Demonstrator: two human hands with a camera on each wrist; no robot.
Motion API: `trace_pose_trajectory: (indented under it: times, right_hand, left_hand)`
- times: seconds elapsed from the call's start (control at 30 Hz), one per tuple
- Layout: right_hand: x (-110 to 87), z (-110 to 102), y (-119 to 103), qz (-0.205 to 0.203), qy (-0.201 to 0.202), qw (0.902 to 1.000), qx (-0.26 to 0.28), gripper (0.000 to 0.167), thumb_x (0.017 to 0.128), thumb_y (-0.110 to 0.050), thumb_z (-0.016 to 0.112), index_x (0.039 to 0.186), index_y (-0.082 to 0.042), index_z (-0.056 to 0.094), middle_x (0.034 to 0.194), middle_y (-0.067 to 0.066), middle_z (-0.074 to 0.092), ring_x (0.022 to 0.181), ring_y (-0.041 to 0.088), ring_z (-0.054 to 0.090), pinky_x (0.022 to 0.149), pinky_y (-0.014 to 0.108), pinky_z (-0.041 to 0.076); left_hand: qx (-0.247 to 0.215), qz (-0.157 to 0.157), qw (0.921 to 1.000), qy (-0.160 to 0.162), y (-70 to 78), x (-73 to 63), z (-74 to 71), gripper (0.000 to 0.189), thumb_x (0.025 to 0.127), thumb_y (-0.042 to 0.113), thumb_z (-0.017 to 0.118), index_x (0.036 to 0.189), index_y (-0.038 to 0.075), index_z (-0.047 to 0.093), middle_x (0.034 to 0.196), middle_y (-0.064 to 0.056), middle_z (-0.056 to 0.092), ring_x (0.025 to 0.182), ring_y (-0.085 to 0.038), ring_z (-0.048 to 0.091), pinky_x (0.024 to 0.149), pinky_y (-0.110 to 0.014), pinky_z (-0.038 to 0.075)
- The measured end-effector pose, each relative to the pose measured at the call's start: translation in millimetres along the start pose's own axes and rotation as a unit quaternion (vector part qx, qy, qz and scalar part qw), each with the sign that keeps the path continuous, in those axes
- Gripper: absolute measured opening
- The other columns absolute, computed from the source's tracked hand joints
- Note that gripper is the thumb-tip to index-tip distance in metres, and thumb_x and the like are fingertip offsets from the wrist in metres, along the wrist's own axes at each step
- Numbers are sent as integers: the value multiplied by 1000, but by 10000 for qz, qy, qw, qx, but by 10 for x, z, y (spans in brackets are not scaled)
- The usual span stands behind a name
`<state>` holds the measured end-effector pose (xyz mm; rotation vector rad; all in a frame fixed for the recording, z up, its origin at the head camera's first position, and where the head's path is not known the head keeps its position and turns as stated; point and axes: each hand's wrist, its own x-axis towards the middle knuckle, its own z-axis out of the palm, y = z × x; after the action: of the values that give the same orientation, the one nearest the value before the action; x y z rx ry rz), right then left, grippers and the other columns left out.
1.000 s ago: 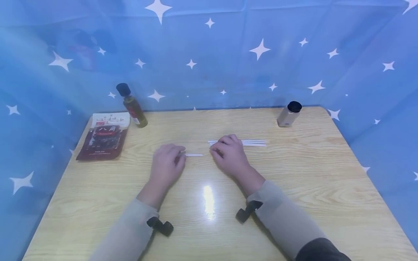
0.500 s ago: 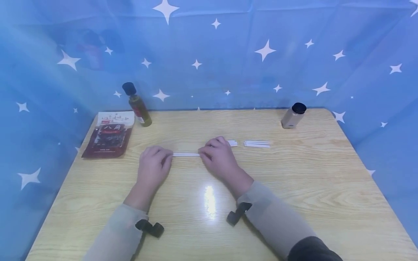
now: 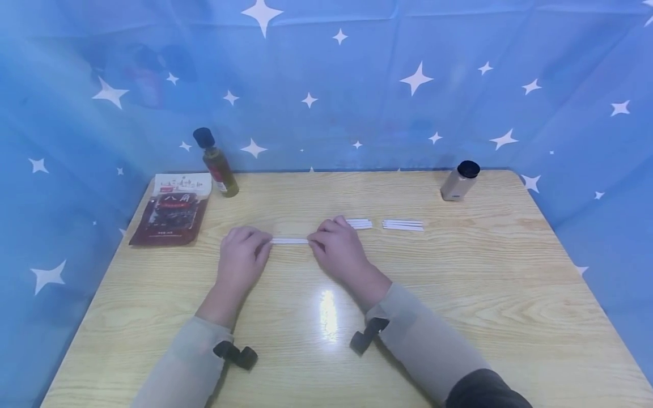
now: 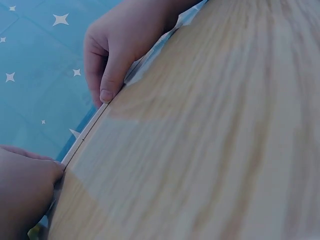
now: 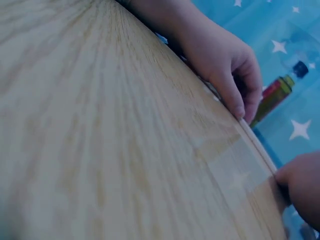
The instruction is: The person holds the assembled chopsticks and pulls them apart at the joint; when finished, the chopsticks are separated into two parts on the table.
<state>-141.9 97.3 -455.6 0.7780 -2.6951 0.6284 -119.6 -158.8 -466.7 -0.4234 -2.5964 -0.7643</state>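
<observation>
In the head view, two thin white sticks [image 3: 289,241] lie side by side across the table between my hands. My left hand [image 3: 241,255] pinches their left end between thumb and fingers. At the right end, my right hand [image 3: 339,249] pinches them the same way, fingertips down at the tabletop. The left wrist view has the sticks [image 4: 82,140] as a pale line, my right hand [image 4: 125,45] beyond. From the right wrist, the sticks [image 5: 257,142] run from my left hand [image 5: 222,65] to my right hand [image 5: 302,185] at the edge. Both stick ends are hidden under fingers.
Behind my right hand lies a group of white sticks [image 3: 359,224], partly covered, and another group [image 3: 403,225] to its right. A dark red spice packet [image 3: 170,218] and a black-capped bottle [image 3: 220,173] are at back left. A black-lidded jar [image 3: 460,181] stands back right.
My right hand has moved left and nearer, from over the stick groups to the right end of the sticks. My left hand has shifted left. Two sticks now show between the hands, where one did.
</observation>
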Motion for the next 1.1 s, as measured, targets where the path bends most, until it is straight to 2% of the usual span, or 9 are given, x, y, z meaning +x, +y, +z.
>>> trace_pose_trajectory:
  times: [0.1, 0.3, 0.43, 0.67, 0.93, 1.1]
  right_hand:
    - [17, -9, -36, 121, -154, 9998, -14, 13, 101, -20, 74, 107, -17, 84, 103, -1, 73, 96, 20, 57, 88, 33, 49]
    - [33, -17, -100, 682, -697, 9952, -113, 14, 104, -20, 69, 112, -16, 79, 110, -2, 71, 101, 20, 56, 90, 32, 50]
    - [34, -16, -118, 798, -871, 9929, -105, 15, 106, -19, 65, 114, -13, 76, 110, 0, 69, 102, 21, 56, 92, 33, 49]
    - [18, 3, -114, 793, -802, 9936, 24, 14, 107, -17, 62, 112, -11, 74, 108, 1, 68, 100, 21, 54, 92, 33, 48]
    - [12, -8, -97, 699, -633, 9955, -117, 17, 111, -24, 56, 112, -14, 70, 108, -1, 62, 104, 21, 50, 96, 35, 44]
    - [1, -34, -92, 731, -473, 9962, 11, 17, 111, -25, 55, 112, -13, 68, 112, -2, 61, 110, 21, 49, 101, 37, 42]
  left_hand:
    - [19, -31, 10000, -2, -4, 1, -3, 15, 96, 18, 81, 107, 9, 80, 109, -9, 72, 105, -33, 60, 94, -53, 45]
    - [60, -141, 9998, -127, -12, 7, 14, 14, 96, 19, 81, 107, 11, 80, 110, -7, 71, 106, -32, 59, 94, -51, 44]
    - [45, -177, 9997, -164, -3, 12, 9, 13, 96, 19, 80, 107, 11, 80, 109, -7, 71, 106, -31, 59, 94, -51, 44]
    - [-20, -190, 9997, -167, 9, 6, -10, 13, 96, 18, 81, 107, 11, 80, 109, -7, 71, 108, -32, 60, 94, -51, 44]
    - [-45, -231, 9996, -145, 26, 14, -19, 15, 97, 21, 81, 109, 12, 80, 108, -6, 72, 108, -32, 60, 95, -51, 43]
    - [24, -308, 9995, 22, 42, 26, -34, 19, 96, 26, 80, 108, 11, 80, 109, -7, 74, 108, -33, 62, 93, -52, 44]
